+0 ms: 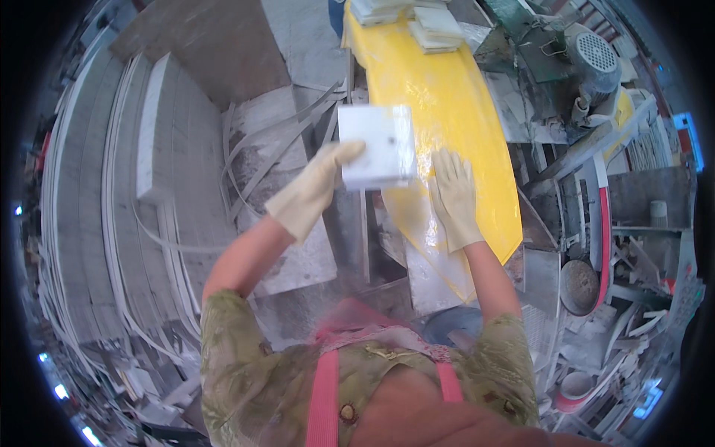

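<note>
My left hand (pixel 316 182), in a cream glove, grips a white square tile (pixel 377 144) by its left edge, thumb on top. A small dark spot marks the tile's face, and a second layer seems to show under its near edge; I cannot tell if it is one piece or more. Fingers stretched out, my right hand (pixel 455 195) lies flat on the wet yellow sheet (pixel 477 171), just right of the tile. At the sheet's far end rest several stacked white tiles (pixel 436 28). Both gloves look alike.
Long pale slabs (pixel 89 201) stand in rows on the left, with thin loose strips (pixel 287 130) beside them. A motor (pixel 597 56) sits at the far right, above a curved red edge (pixel 605 238). A round pan (pixel 579 287) and a bucket (pixel 575 389) are at the right.
</note>
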Tool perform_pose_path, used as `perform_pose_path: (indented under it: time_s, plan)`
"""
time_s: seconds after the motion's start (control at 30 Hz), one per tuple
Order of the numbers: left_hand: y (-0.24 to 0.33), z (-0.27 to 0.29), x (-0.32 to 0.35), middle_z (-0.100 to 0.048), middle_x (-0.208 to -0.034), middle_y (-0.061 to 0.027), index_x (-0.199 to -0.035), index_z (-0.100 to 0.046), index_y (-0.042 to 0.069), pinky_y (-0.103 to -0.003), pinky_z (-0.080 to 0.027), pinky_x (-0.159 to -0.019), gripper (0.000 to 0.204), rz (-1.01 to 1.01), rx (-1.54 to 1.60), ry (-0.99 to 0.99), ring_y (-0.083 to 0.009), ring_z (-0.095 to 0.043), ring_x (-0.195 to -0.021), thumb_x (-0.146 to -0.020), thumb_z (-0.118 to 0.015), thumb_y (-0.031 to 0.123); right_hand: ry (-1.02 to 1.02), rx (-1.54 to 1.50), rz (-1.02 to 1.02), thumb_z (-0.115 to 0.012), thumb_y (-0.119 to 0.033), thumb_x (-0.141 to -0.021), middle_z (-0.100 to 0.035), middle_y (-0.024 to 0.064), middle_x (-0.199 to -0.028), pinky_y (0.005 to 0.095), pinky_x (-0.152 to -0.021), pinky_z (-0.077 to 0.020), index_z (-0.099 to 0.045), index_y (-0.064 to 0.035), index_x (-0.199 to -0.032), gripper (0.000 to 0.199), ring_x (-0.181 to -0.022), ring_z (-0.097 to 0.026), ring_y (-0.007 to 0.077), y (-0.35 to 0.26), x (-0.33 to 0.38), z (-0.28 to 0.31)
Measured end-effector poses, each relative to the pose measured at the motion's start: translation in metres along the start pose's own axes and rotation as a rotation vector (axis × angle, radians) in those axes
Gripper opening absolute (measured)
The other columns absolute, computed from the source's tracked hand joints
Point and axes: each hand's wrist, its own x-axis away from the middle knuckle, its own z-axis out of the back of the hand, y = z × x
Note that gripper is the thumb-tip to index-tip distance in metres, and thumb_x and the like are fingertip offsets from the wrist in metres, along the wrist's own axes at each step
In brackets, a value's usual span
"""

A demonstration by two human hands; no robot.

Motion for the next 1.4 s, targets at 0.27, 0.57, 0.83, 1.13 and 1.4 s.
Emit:
perform_pose_path:
  time_s: [0.27, 0.57, 0.83, 1.13, 1.4]
  plan:
    - [0.095, -0.041, -0.239, -0.068, -0.122, -0.0086, -0.125, -0.065, 0.008, -0.032, -0.053, -0.081, 0.045, -0.118, -0.127, 0.033, -0.0191, -0.065, -0.11, -0.095, -0.062, 0.042, -0.035, -0.008, -0.051, -0.056, -0.02, -0.095, -0.049, 0.0184, -0.149, 0.0532, -0.119, -0.0278, -0.05, -0.0008, -0.144, 0.052, -0.139, -0.043, 0.0373, 0.002, -0.003, 0.004]
    - [0.115, -0.067, -0.416, -0.064, -0.131, -0.0098, -0.139, -0.054, 0.011, -0.051, -0.051, -0.094, 0.061, -0.146, 0.061, 0.054, -0.0288, -0.061, -0.121, -0.091, -0.066, 0.046, -0.162, -0.072, -0.093, -0.057, -0.02, -0.093, -0.049, 0.0195, -0.147, 0.0532, -0.121, -0.026, -0.055, -0.001, -0.138, 0.049, -0.142, -0.039, 0.0369, 0.009, -0.006, 0.012]
    - [0.098, -0.038, -0.446, -0.063, -0.132, -0.0161, -0.14, -0.054, 0.014, -0.053, -0.052, -0.094, 0.061, -0.085, -0.041, -0.026, -0.036, -0.061, -0.118, -0.094, -0.058, 0.054, -0.142, -0.135, -0.105, -0.061, -0.019, -0.092, -0.049, 0.0192, -0.148, 0.0537, -0.121, -0.0266, -0.058, -0.0007, -0.135, 0.047, -0.14, -0.04, 0.0379, 0.004, -0.009, 0.014]
    - [0.144, -0.049, -0.426, -0.065, -0.124, -0.0174, -0.126, -0.061, 0.0, -0.041, -0.053, -0.091, 0.055, -0.027, -1.192, 0.183, -0.0316, -0.069, -0.101, -0.095, -0.045, 0.043, -0.076, -0.193, -0.113, -0.061, -0.016, -0.092, -0.05, 0.0193, -0.147, 0.0534, -0.12, -0.028, -0.062, 0.003, -0.128, 0.04, -0.138, -0.042, 0.038, -0.002, -0.01, 0.027]
    - [0.129, -0.059, -0.436, -0.07, -0.105, -0.0222, -0.121, -0.062, -0.005, -0.043, -0.058, -0.078, 0.061, -0.123, -0.949, 0.331, -0.0352, -0.072, -0.078, -0.098, -0.035, 0.045, -0.047, -0.225, -0.129, -0.061, -0.016, -0.093, -0.05, 0.019, -0.146, 0.0528, -0.12, -0.0277, -0.061, 0.0037, -0.128, 0.04, -0.14, -0.041, 0.037, -0.001, -0.01, 0.027]
